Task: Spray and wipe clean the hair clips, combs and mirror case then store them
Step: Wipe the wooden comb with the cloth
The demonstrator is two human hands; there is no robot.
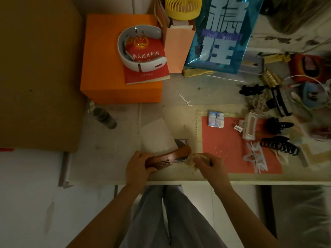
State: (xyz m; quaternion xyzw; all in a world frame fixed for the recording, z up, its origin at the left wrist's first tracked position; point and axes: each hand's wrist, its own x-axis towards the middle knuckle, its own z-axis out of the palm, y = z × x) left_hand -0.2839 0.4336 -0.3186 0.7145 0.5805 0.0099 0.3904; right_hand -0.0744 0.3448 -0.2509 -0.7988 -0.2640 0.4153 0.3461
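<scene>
A brown wooden comb [168,157] lies across the table's near edge, and my left hand [138,166] grips its toothed end. My right hand [208,163] holds a crumpled beige cloth [191,161] against the comb's other end. A small square mirror case [216,119] lies on the red mat [227,151]. A white rectangular hair clip [249,127] and several black claw clips [279,145] lie at the right. A dark spray bottle [103,117] lies on its side at the left.
An orange box [107,56] at the back left carries a red booklet and a white neck massager. A blue printed bag [222,33], a yellow fan and paper bags stand behind. A white sheet [157,136] lies before the comb. Cluttered pouches and cords fill the right side.
</scene>
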